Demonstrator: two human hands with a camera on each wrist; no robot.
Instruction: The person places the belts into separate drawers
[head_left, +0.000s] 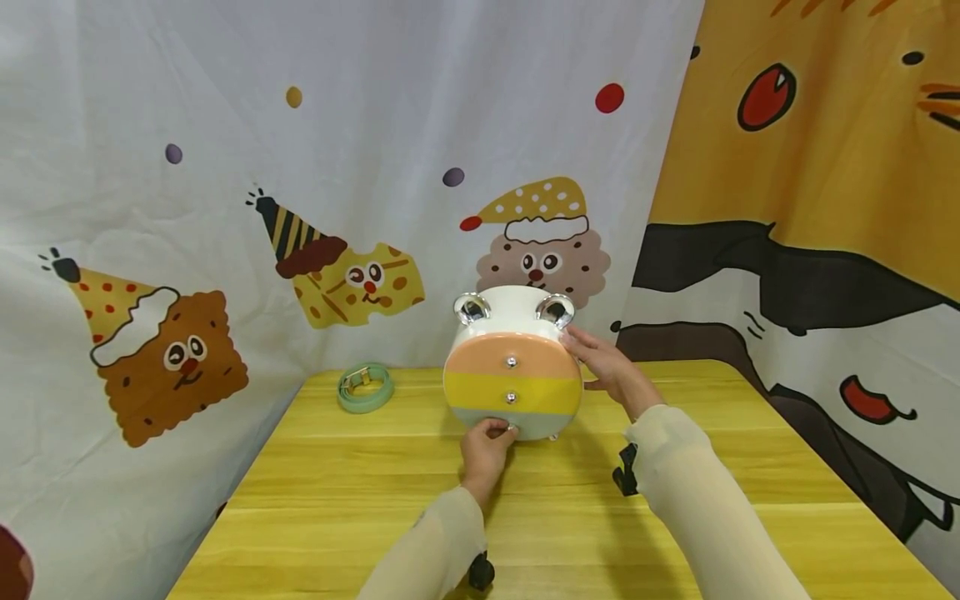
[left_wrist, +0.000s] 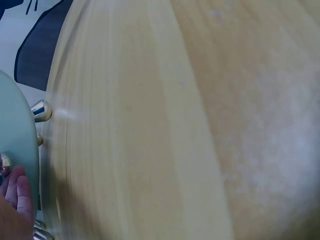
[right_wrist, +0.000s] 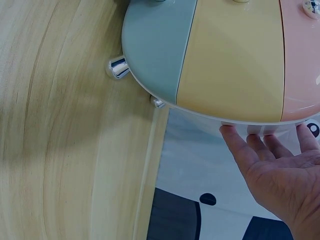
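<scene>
A small three-drawer chest (head_left: 480,392) with a white shell and two shiny eye-like rings on top faces me on the table. Its drawer fronts are peach, yellow and grey-green, each with a silver knob. The thumb and fingers of my left hand (head_left: 483,458) pinch the knob (left_wrist: 5,162) of the lowest, grey-green drawer (left_wrist: 17,127), which sits flush with the others. My right hand (head_left: 611,367) steadies the chest's right side. In the right wrist view its extended fingertips (right_wrist: 231,134) touch the white shell, with nothing gripped. Short metallic feet (right_wrist: 118,67) hold up the chest.
A coiled mint-green belt (head_left: 367,407) with a gold buckle lies at the table's back left. The wooden table (head_left: 360,517) ends just behind the chest, where a cartoon-printed curtain (head_left: 390,117) hangs. Black wrist mounts (head_left: 626,471) stick out below both sleeves.
</scene>
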